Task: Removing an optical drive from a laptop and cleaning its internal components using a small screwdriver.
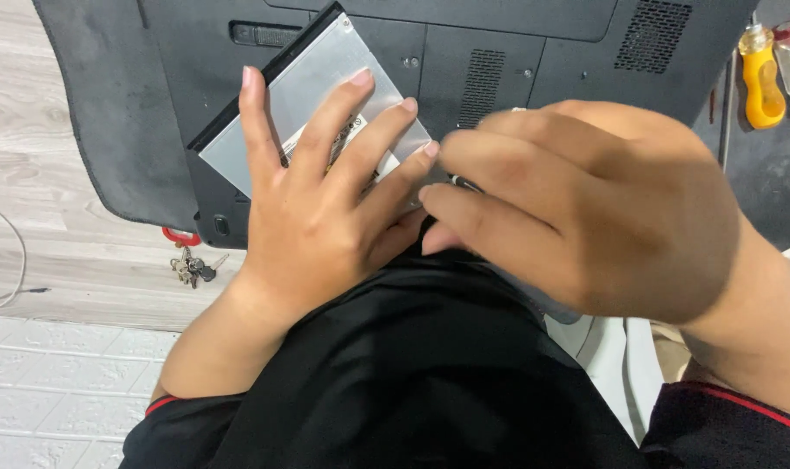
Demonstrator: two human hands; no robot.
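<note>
Under left hand (312,217), fingers spread flat: thin silver metal drive (304,87), atop upturned black laptop (464,52). Right hand (586,208) pinches small tool tip beside it. Risk: drive slides, tool slips, if pressure eases.

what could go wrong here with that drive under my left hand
The silver optical drive lies loose and askew on the upturned black laptop, pinned only by the flat left hand; if that hand lifts, it could slide off. The right hand pinches a thin tool whose tip is mostly hidden at the drive's corner, so a slip might scratch the casing or jab the left fingertips right beside it. The hand also blocks the view of that spot.
</note>
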